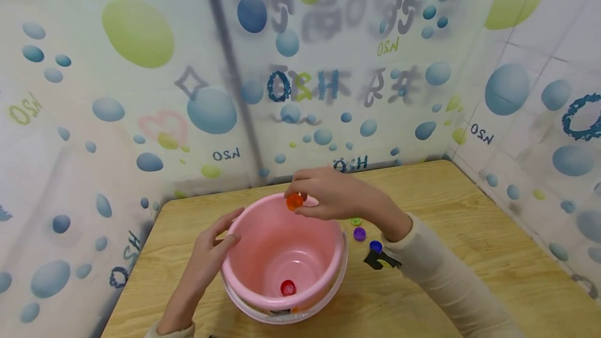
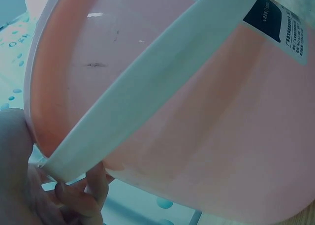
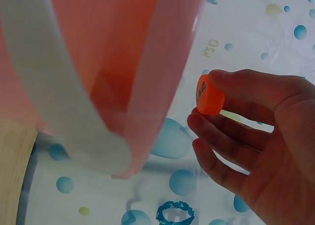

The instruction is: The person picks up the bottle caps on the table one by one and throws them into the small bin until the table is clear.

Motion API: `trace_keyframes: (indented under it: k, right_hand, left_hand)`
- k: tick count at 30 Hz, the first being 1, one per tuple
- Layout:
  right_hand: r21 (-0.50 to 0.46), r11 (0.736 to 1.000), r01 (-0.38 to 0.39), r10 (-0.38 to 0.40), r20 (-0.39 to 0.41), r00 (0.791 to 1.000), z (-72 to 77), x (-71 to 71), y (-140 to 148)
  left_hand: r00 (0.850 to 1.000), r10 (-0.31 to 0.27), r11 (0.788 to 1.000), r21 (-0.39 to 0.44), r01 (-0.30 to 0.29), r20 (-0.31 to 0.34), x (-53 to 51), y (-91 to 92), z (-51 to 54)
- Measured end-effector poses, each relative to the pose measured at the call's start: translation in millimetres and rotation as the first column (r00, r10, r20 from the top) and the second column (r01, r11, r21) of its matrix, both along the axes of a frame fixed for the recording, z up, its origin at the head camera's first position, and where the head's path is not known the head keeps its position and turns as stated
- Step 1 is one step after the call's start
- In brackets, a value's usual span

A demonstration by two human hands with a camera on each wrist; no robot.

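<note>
A pink bucket (image 1: pixel 249 239) stands on the table with its mouth up. My left hand (image 1: pixel 211 249) grips its left rim, thumb inside and fingers outside; in the left wrist view this hand (image 2: pixel 64 195) is beside the end of the pale handle (image 2: pixel 142 87). Over the far right rim, my right hand (image 1: pixel 333 192) pinches a small round orange cap-like piece (image 1: pixel 295 202) between thumb and fingers. Dark printed marks show on that orange piece (image 3: pixel 211 96) in the right wrist view. A red round piece (image 1: pixel 288 288) lies on the bucket's floor.
Right of the bucket lie a green piece (image 1: pixel 356 221), a purple piece (image 1: pixel 359 233) and a blue piece (image 1: pixel 375 246), near a black object (image 1: pixel 381 260) of unclear kind. Patterned curtains (image 1: pixel 300 134) border the wooden table (image 1: pixel 469 254) at the back and sides.
</note>
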State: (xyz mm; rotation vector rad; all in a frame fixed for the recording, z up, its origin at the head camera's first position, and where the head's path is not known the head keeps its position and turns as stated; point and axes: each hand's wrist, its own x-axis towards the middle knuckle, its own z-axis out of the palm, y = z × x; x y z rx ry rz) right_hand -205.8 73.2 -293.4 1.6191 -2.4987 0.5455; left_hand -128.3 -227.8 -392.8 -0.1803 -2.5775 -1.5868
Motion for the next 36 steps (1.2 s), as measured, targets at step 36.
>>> trace_keyframes:
  k: [36]
  right_hand:
    - [0.093, 0.995, -0.03, 0.027, 0.029, 0.999, 6.3, 1.7, -30]
  left_hand:
    - [0.998, 0.015, 1.0, 0.011, -0.015, 0.063, 1.1, 0.5, 0.4]
